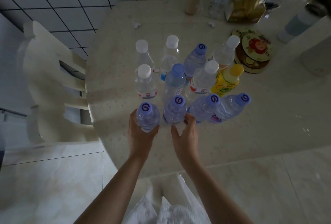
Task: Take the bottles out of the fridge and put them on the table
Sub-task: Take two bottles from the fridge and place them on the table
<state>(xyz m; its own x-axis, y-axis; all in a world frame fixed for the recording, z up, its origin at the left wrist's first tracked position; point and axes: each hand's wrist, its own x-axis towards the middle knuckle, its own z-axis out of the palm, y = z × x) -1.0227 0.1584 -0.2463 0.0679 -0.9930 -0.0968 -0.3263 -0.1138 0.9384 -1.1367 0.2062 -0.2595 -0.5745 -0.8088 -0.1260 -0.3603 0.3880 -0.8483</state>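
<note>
Bottle [148, 117] upright at near table [250, 134] edge, gripped by left hand [141, 134], fingers wrapped round. Right hand [186, 134] beside next bottle [174, 111], fingers relaxed, fingertips touching it, gripping nothing.

Twelve bottles stand upright, close together, on the round cream table [232, 134]. Nearest the table's edge runs a row of four clear water bottles with purple swirl-marked caps; the leftmost purple-capped bottle [147, 118] sits at the row's left end, beside the second purple-capped bottle [174, 110]. Behind them stand white-capped clear bottles, two more purple-capped ones, and a yellow bottle [226, 82] with a yellow cap.
</note>
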